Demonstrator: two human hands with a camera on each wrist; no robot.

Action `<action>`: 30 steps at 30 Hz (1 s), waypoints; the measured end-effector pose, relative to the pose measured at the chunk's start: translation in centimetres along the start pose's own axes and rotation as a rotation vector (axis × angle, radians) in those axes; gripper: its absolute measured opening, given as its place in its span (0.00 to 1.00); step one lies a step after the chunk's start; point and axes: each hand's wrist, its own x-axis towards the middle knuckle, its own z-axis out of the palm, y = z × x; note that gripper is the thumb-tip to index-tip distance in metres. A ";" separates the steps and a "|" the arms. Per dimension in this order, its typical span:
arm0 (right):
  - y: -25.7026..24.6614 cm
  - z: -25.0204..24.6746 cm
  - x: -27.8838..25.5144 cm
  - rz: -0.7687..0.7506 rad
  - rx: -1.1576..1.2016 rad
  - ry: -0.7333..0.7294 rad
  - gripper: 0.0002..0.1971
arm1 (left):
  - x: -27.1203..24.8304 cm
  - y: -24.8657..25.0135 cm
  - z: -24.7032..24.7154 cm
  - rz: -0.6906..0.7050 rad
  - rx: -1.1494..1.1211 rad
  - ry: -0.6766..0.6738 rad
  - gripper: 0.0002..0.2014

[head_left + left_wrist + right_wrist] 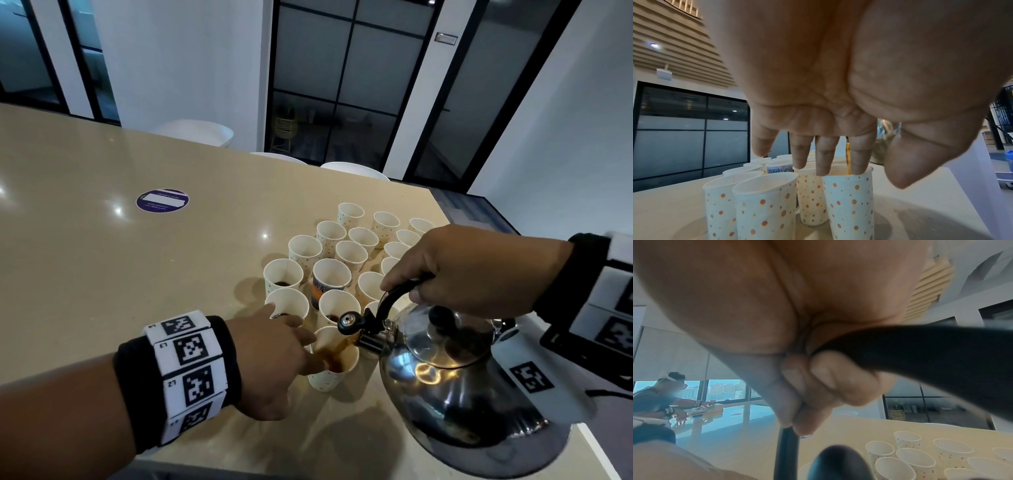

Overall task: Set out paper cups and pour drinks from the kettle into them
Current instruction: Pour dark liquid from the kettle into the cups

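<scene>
A steel kettle point(445, 377) is tilted left over the table's right end. My right hand point(411, 284) grips its black handle point(920, 353). A brown stream point(847, 155) runs from the spout into a dotted paper cup point(329, 380), which has dark drink inside. My left hand point(308, 353) rests straight fingertips point(824, 162) on that cup's rim point(849, 175), with the thumb beside the cup. Behind it stand several more paper cups point(342, 253) in rows. Three near ones hold a little dark liquid.
A round purple sticker point(162, 200) lies on the beige table point(102, 274) to the left. White chairs point(195, 132) stand along the far edge. A white tagged block point(531, 377) sits behind the kettle at the right edge. Another person point(653, 399) works at a far table.
</scene>
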 end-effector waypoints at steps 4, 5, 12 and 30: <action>0.1 0.2 0.3 -0.008 -0.005 -0.017 0.18 | 0.1 0.0 -0.1 -0.006 -0.004 -0.011 0.32; 0.1 0.2 0.4 -0.009 -0.008 -0.023 0.18 | 0.1 0.0 -0.1 -0.006 -0.005 -0.016 0.32; 0.2 0.4 0.4 -0.014 0.009 -0.030 0.18 | 0.2 0.0 0.0 -0.006 -0.011 0.004 0.30; 3.7 0.5 -3.3 0.057 0.292 0.167 0.18 | 1.3 0.6 -2.8 0.001 -0.006 0.062 0.21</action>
